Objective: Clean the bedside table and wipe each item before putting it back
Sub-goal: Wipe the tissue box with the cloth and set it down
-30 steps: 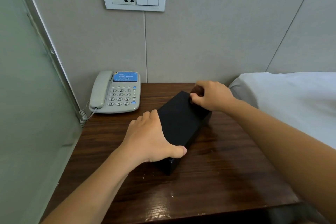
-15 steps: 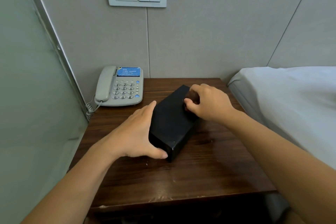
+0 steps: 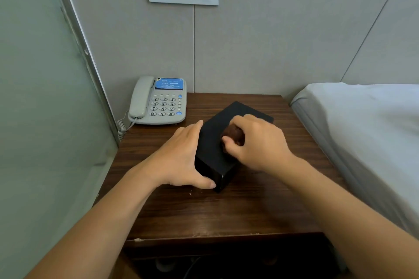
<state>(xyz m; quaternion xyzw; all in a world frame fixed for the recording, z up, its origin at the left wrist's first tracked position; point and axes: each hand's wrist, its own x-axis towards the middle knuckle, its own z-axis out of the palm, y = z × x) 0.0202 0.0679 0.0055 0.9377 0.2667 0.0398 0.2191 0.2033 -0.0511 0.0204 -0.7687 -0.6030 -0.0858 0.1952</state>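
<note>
Dark wood bedside table (image 3: 238, 210) holds a black box (image 3: 215, 142), steadied by the left hand (image 3: 181, 161) with straight fingers while the right hand (image 3: 256, 145) grips a brown cloth (image 3: 233, 135) on top; the grey telephone (image 3: 158, 102) looks not yet wiped.

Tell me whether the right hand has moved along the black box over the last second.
Yes. The right hand, gripping a brown cloth, has slid from the black box's far end toward its near end, away from the wall.
</note>
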